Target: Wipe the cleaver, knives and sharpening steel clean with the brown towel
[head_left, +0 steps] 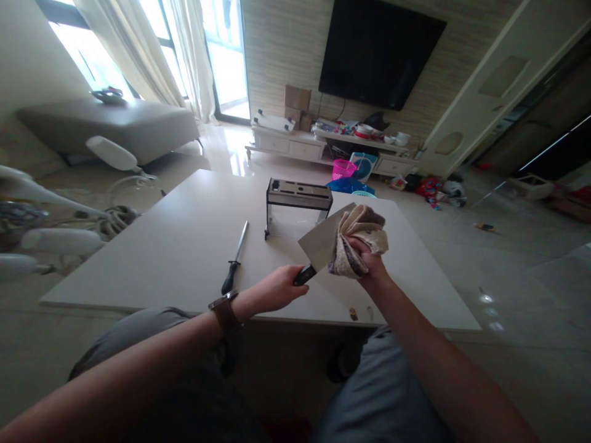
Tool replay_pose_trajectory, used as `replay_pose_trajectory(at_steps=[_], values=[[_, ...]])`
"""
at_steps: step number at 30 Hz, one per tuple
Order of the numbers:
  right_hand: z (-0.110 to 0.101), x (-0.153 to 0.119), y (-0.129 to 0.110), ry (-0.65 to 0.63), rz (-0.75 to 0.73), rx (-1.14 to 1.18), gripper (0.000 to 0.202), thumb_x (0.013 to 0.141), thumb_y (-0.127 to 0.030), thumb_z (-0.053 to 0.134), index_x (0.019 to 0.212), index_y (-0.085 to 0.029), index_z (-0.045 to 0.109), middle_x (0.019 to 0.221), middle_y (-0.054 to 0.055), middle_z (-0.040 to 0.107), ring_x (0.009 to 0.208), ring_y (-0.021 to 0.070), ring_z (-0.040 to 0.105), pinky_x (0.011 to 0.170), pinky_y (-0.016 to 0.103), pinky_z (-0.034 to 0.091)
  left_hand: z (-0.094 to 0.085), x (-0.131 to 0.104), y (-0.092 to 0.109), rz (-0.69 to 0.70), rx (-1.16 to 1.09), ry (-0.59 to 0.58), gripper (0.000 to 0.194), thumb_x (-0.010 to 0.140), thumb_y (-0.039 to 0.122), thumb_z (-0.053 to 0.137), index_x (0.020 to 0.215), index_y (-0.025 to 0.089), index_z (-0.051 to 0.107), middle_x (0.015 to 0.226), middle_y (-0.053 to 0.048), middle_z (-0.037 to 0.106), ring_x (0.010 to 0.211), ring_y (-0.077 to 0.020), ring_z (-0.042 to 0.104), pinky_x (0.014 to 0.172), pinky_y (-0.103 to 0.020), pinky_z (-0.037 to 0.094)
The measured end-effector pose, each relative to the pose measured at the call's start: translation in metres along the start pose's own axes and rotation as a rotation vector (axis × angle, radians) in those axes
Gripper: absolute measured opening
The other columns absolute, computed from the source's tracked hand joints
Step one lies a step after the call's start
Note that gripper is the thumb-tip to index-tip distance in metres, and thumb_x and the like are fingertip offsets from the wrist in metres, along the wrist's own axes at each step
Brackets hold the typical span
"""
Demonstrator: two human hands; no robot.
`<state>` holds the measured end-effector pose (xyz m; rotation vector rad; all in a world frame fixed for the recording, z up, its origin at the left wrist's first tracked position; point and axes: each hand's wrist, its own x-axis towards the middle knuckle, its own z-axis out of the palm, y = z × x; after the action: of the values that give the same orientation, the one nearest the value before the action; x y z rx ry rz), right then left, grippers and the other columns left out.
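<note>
My left hand (282,289), with a watch on its wrist, is closed around the black handle of a cleaver (322,239). The broad steel blade tilts up and to the right above the table. In my right hand (369,259) is a bunched beige and dark cloth (357,237), which lies against the blade and covers its right part. Left of the cleaver, a honing steel (237,258) with a black handle rests on the table. Behind the blade stands a knife block (299,195) with a slotted dark top and clear sides.
The white table (184,246) spans the space before my knees. Two small items, one a yellow and black piece (353,314), lie near its front edge. White chair parts (111,154) stand at left. A pink basket (344,168) is beyond the far edge.
</note>
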<state>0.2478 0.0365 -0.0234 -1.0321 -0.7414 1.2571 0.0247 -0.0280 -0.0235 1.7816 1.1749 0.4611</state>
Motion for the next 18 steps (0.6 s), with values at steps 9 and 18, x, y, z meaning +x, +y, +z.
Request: replay_pose_trajectory(at_steps=[9,18], values=[[-0.019,0.013,-0.023,0.025,-0.072,0.013,0.030,0.055,-0.028,0.086,0.081,-0.026,0.072,0.081,-0.004,0.078,0.083,0.0219,0.074,0.085,0.036,0.062,-0.022,-0.009,-0.001,-0.069,0.050,-0.020,0.018,0.077,0.034,0.064,0.071,0.021,0.053,0.059,0.004,0.051,0.049,-0.0120,0.045,0.046,-0.025,0.032],[-0.025,0.004,-0.024,-0.143,0.055,-0.167,0.034,0.051,-0.030,0.092,0.079,-0.026,0.074,0.084,-0.004,0.080,0.081,0.0220,0.075,0.083,0.036,0.063,-0.054,-0.016,-0.014,-0.162,0.126,-0.061,0.018,0.071,0.036,0.066,0.068,0.021,0.056,0.052,0.003,0.051,0.042,-0.0130,0.046,0.040,-0.025,0.028]])
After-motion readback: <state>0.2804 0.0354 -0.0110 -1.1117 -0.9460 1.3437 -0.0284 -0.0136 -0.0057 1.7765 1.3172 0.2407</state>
